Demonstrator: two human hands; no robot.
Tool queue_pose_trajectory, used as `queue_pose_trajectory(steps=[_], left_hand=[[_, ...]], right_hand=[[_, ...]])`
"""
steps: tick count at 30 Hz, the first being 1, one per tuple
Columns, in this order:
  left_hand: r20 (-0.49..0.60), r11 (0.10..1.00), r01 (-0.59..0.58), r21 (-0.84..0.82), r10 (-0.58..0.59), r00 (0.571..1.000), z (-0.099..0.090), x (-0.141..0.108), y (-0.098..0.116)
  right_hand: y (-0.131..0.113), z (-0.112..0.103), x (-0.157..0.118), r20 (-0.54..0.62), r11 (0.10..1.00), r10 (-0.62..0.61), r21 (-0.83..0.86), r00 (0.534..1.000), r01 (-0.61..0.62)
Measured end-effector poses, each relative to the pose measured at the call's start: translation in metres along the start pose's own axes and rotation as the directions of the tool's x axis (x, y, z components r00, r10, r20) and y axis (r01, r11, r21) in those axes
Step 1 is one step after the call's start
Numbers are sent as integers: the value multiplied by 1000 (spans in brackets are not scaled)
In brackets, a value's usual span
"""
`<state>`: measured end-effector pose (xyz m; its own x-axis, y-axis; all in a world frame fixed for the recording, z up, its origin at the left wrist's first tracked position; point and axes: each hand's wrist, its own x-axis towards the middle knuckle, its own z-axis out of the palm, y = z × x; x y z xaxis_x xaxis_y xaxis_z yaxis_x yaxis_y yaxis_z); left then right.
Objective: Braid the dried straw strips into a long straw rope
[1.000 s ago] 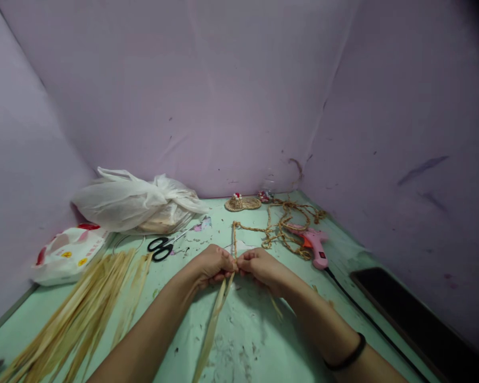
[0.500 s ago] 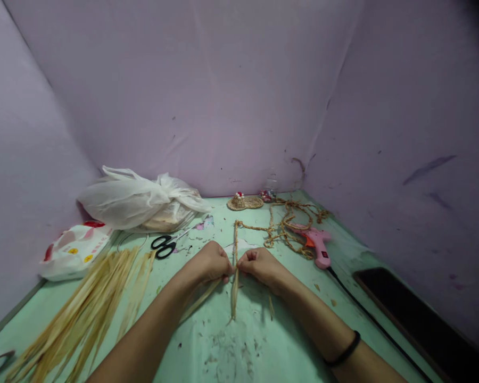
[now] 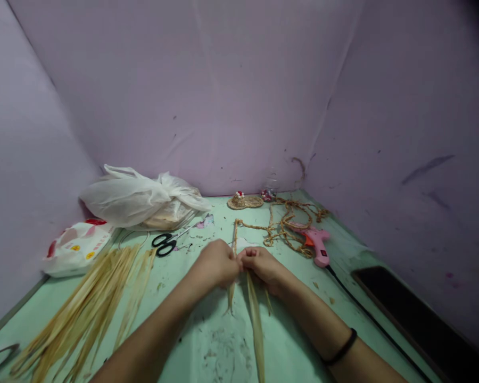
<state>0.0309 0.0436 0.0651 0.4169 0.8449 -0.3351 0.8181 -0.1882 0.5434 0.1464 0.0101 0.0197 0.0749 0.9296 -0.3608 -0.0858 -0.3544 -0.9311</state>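
Left hand point(image 3: 222, 266) and right hand point(image 3: 259, 266) meet at the near end of the braided cord point(image 3: 235, 236), fingers pinched on its strands! Left of the cord lie the pale fibre strips point(image 3: 83, 308), then the black-handled scissors point(image 3: 165, 244); right of it, the pink glue gun point(image 3: 318, 247), all on the green worktop point(image 3: 215, 346).

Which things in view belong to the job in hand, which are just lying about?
Job in hand:
- twisted tan straw cord, running to left hand and right hand
- long flat pale-yellow straw strip
- loose yellow straw bundle, probably stock

Apparently just lying about:
- black-handled metal scissors
- pink plastic glue gun
- knotted white plastic bag
- white-and-red soft packet
- flat dark slab
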Motion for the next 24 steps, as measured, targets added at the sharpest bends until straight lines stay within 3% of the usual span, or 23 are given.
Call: queue_pose_trajectory(steps=[3,6,9,14,17,21,24], left_hand=[[26,909,89,-408,-86,996,-9,12,-9],[277,743,197,-639,-16,961,-4,20,-14],[389,696,263,-668,26,921,4,24,-18],[300,828,231,-512,-80,951,7,23,-17],[241,859,238,-453,-138,960,10,20,-12],[131,848,173,-501,-123,984,13,16,-7],[150,836,200,-511,-142,978,11,14,-5]], right_hand=[[-1,-4,-1,61,1000,-2,19,998,1],[3,-5,2,112,995,-62,79,992,53],[6,-7,7,123,992,-126,23,984,124],[10,-15,12,166,918,-249,-274,954,287],[7,-16,8,148,789,-286,-524,947,321],[-8,-12,-6,3,565,-323,-801,947,195],[-18,-9,-14,-50,511,-284,-853,958,107]])
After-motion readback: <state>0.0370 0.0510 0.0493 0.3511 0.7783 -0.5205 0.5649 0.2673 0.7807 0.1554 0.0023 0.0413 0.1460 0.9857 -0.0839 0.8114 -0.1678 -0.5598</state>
